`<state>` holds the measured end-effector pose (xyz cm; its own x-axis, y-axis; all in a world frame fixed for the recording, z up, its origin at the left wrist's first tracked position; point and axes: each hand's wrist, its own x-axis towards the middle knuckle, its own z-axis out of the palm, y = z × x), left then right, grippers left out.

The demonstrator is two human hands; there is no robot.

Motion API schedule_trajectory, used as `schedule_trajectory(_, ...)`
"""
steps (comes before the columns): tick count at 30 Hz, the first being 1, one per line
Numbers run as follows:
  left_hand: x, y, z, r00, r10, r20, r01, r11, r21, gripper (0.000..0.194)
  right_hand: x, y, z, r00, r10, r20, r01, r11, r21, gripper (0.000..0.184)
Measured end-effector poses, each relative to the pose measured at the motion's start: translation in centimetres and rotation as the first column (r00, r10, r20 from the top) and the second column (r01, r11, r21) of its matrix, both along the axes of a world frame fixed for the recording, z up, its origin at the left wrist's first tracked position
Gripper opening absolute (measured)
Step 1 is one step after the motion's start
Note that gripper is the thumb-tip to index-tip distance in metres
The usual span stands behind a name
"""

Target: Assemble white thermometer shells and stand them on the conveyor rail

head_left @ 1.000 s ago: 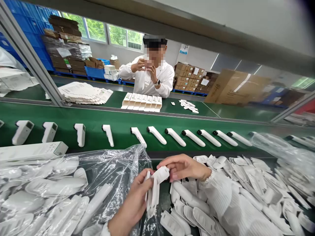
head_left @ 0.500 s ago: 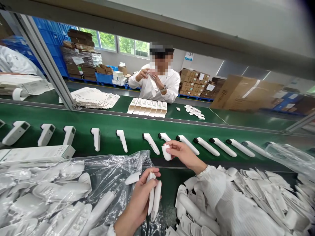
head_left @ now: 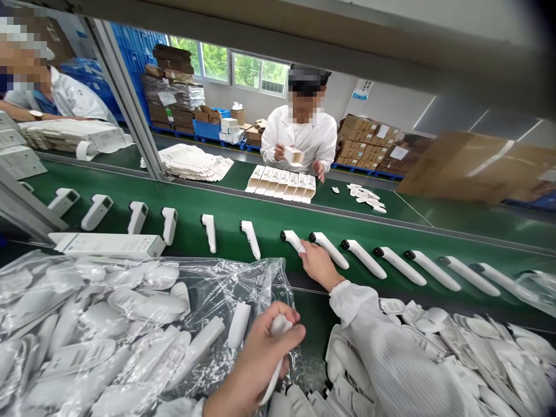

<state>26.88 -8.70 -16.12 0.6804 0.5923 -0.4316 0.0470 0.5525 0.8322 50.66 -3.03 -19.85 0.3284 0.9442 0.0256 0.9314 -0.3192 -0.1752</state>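
Observation:
My right hand (head_left: 321, 263) reaches over the green belt, its fingers closed around the lower handle end of a white infrared thermometer (head_left: 292, 238) with a black tip. Whether a loose cover is also under those fingers is hidden. Nearer to me, my left hand (head_left: 267, 350) is closed around slim white plastic covers (head_left: 274, 379), mostly hidden by the fingers. To its left, a single white cover (head_left: 238, 324) lies on a clear plastic bag (head_left: 208, 289). Other white thermometers (head_left: 362, 259) lie in a row along the belt on both sides of my right hand.
A heap of white plastic parts (head_left: 130, 330) lies left, another heap (head_left: 469, 353) right. A white printed box (head_left: 108, 244) rests by the belt. Across it, a co-worker (head_left: 299, 136) handles a small box behind a row of open boxes (head_left: 282, 184). A metal post (head_left: 125, 98) stands left.
My right hand has gone from holding up a white cover to gripping a thermometer on the belt. My left hand has turned, hiding more of its covers. The view has swung left.

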Motion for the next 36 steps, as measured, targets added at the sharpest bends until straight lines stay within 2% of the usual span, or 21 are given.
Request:
schedule_trajectory(2,-1.5,1.5,1.3,0.995,0.033,-0.090,-0.016,0.982,0.190,0.034,0.6,-0.2,-0.3,1.000,0.002,0.026,-0.002,1.000,-0.001,0.044)
schedule_trajectory(3,-2.3,2.3,1.8,0.982,0.065,-0.177,-0.002,0.942,0.337,0.032,0.9,-0.5,-0.4,1.000,0.007,0.030,-0.007,1.000,0.003,0.044)
schedule_trajectory(5,-4.0,3.7,2.3,0.907,0.168,-0.386,0.117,0.780,0.615,0.028,1.6,-1.1,-0.6,0.999,0.015,0.030,-0.016,1.000,0.022,0.044)
schedule_trajectory(6,-4.7,4.2,2.2,0.848,0.194,-0.494,0.236,0.696,0.678,0.026,1.8,-1.4,-0.7,0.999,0.018,0.033,-0.019,0.999,0.038,0.044)
schedule_trajectory(7,-5.3,4.5,2.1,0.774,0.209,-0.598,0.365,0.624,0.691,0.027,1.9,-1.8,-0.8,0.999,0.019,0.041,-0.022,0.998,0.066,0.044)
schedule_trajectory(9,-5.9,4.6,1.5,0.619,0.190,-0.762,0.599,0.514,0.614,0.042,1.7,-2.5,-0.8,0.998,0.020,0.067,-0.031,0.985,0.168,0.044)
schedule_trajectory(11,-5.8,4.4,1.0,0.504,0.172,-0.846,0.739,0.422,0.526,0.055,0.6,-3.4,-0.3,0.996,0.054,0.071,-0.074,0.947,0.312,0.044)
schedule_trajectory(13,-5.5,4.3,0.7,0.462,0.164,-0.872,0.797,0.356,0.489,0.052,-1.3,-4.3,0.8,0.986,0.163,0.020,-0.157,0.897,0.413,0.042)
schedule_trajectory(14,-5.4,4.4,0.7,0.461,0.160,-0.873,0.802,0.345,0.487,0.046,-2.5,-4.9,1.4,0.969,0.244,-0.027,-0.209,0.878,0.432,0.041)
schedule_trajectory(16,-5.2,4.9,0.6,0.517,0.152,-0.842,0.762,0.366,0.534,0.031,-5.0,-5.9,2.9,0.895,0.412,-0.170,-0.313,0.852,0.419,0.040)
schedule_trajectory(18,-5.1,5.6,0.6,0.660,0.148,-0.737,0.629,0.428,0.649,0.020,-7.4,-6.7,4.1,0.775,0.527,-0.350,-0.395,0.835,0.383,0.043)
schedule_trajectory(19,-5.0,6.0,0.6,0.743,0.146,-0.653,0.528,0.473,0.705,0.018,-8.4,-7.0,4.6,0.713,0.551,-0.433,-0.419,0.831,0.367,0.046)
schedule_trajectory(21,-4.4,6.4,0.8,0.873,0.151,-0.463,0.291,0.603,0.743,0.022,-9.9,-7.1,5.1,0.621,0.544,-0.565,-0.417,0.839,0.349,0.051)
schedule_trajectory(22,-4.0,6.4,0.9,0.912,0.156,-0.379,0.178,0.682,0.709,0.026,-10.4,-7.0,5.2,0.587,0.520,-0.621,-0.387,0.853,0.349,0.050)
schedule_trajectory(24,-3.0,6.3,1.4,0.951,0.185,-0.246,-0.017,0.829,0.558,0.032,-10.8,-6.5,5.1,0.512,0.455,-0.728,-0.279,0.890,0.360,0.041)
schedule_trajectory(25,-2.3,6.1,1.6,0.959,0.213,-0.189,-0.103,0.878,0.467,0.035,-10.8,-6.2,4.9,0.468,0.420,-0.777,-0.216,0.907,0.360,0.035)
schedule_trajectory(27,-1.1,6.0,1.8,0.962,0.260,-0.081,-0.227,0.931,0.286,0.037,-10.2,-5.5,4.5,0.396,0.360,-0.845,-0.109,0.932,0.346,0.025)
schedule_trajectory(28,-0.6,6.0,1.9,0.959,0.284,-0.023,-0.273,0.940,0.205,0.037,-9.6,-5.1,4.2,0.385,0.339,-0.858,-0.073,0.938,0.338,0.022)
schedule_trajectory(30,0.2,6.2,1.8,0.937,0.337,0.093,-0.342,0.939,0.045,0.035,-7.9,-4.1,3.5,0.417,0.307,-0.855,-0.016,0.943,0.331,0.019)
schedule_trajectory(33,0.7,6.6,1.4,0.874,0.432,0.222,-0.393,0.898,-0.199,0.032,-4.9,-2.6,2.2,0.542,0.207,-0.815,0.124,0.939,0.320,0.018)
schedule_trajectory(36,0.8,6.7,0.8,0.855,0.442,0.271,-0.362,0.883,-0.298,0.047,-2.7,-1.3,0.9,0.664,0.077,-0.743,0.217,0.932,0.290,0.017)
